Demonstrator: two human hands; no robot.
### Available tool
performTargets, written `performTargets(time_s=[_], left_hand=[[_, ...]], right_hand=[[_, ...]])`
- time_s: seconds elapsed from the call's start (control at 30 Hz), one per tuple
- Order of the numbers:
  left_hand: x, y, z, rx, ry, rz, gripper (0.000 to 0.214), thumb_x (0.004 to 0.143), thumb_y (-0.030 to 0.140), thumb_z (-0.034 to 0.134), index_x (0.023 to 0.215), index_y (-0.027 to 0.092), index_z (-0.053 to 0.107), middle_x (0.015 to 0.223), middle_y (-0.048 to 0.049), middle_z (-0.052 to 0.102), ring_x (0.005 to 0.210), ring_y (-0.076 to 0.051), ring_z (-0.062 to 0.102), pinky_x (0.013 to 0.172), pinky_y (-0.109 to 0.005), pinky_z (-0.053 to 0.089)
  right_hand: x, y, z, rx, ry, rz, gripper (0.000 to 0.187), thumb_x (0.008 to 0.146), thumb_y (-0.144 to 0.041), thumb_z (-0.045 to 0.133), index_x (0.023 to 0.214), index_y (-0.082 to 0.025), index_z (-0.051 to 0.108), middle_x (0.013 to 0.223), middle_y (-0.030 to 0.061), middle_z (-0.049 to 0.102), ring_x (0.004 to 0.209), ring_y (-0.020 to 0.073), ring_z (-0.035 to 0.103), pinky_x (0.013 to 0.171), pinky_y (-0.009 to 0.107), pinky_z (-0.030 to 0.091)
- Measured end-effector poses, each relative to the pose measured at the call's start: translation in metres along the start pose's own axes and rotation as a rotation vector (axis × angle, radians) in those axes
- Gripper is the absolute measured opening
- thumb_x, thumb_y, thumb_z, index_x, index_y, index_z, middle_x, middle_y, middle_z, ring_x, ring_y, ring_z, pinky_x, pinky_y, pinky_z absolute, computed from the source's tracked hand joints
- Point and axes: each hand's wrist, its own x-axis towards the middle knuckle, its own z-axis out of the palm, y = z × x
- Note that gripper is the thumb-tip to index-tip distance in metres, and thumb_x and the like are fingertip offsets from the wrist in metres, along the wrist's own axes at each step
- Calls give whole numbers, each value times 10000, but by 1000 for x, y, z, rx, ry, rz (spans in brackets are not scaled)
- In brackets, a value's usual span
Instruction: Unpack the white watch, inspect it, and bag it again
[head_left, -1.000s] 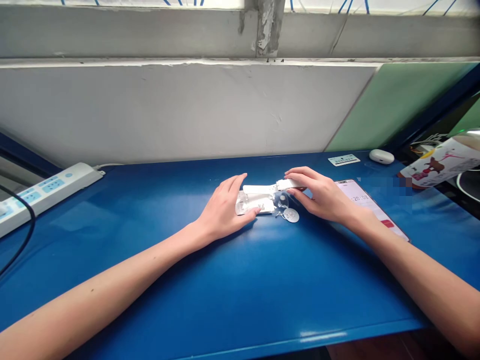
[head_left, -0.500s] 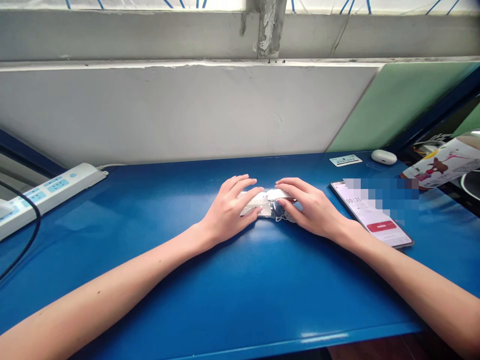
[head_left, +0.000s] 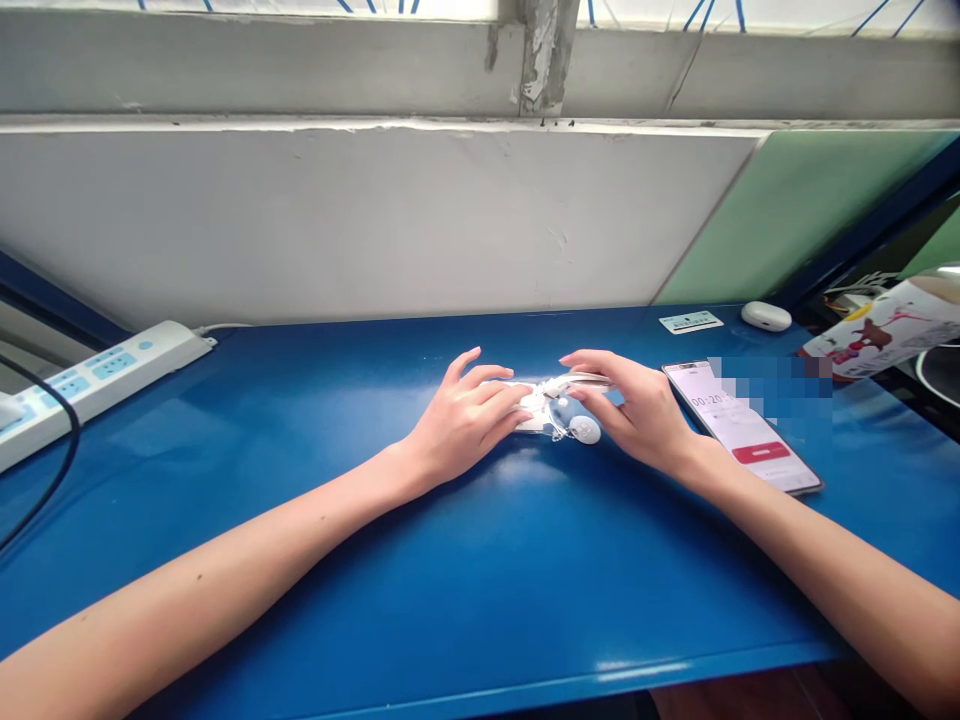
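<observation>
On the blue desk, a small white flat piece (head_left: 534, 407) lies partly under the fingers of my left hand (head_left: 474, 408). Its kind is hard to make out. The thumb and middle fingers press on it while the index finger is raised. My right hand (head_left: 634, 408) pinches a slim white strip (head_left: 577, 380) between thumb and fingers. The strip's left end meets the flat piece; whether they are joined cannot be told. A ball chain (head_left: 559, 434) and a round white tag (head_left: 585, 430) rest on the desk just below the strip.
A phone (head_left: 757, 440) showing a timer lies right of my right hand. Behind it are a card (head_left: 691, 322) and a white earbud case (head_left: 766, 316). A printed cup (head_left: 885, 325) leans at the right. At the left sits a power strip (head_left: 112, 375) with a black cable (head_left: 71, 470).
My right hand has moved slightly right, raising and angling the white strip. The round tag now shows more clearly. My left index finger has lifted, and its other fingers have shifted on the flat piece.
</observation>
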Motion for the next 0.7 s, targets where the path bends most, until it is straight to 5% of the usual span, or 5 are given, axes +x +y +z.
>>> performTargets(time_s=[0.2, 0.47, 0.6, 0.7], left_hand=[[0, -1, -1, 11, 35, -28, 260, 1017, 230, 452, 1011, 208, 712, 991, -49, 778, 1111, -239, 669, 1173, -525, 284], [11, 11, -16, -106, 172, -231, 209, 975, 248, 505, 911, 195, 697, 884, -54, 752, 947, -246, 647, 910, -437, 462], [19, 21, -26, -389, 154, -387, 183, 954, 295, 556, 896, 190, 696, 881, -48, 738, 873, -221, 648, 812, -364, 496], [23, 25, -29, -752, 28, -557, 238, 962, 357, 567, 917, 173, 711, 890, -50, 742, 805, -196, 677, 751, -315, 520]], right_hand=[[14, -8, 1, 151, 49, 120, 200, 860, -412, 717, 922, -227, 674, 777, 3, 739, 551, 139, 618, 565, 286, 499], [64, -22, 7, 625, 63, 250, 324, 793, -507, 762, 693, -209, 688, 701, 10, 663, 656, 164, 597, 626, 312, 494], [75, -27, 20, 821, 36, 363, 386, 862, -581, 655, 772, -214, 731, 703, 16, 642, 680, 167, 602, 659, 314, 509], [77, -27, 30, 991, -11, 452, 392, 887, -592, 615, 849, -224, 745, 885, 49, 712, 885, 207, 661, 780, 325, 546]])
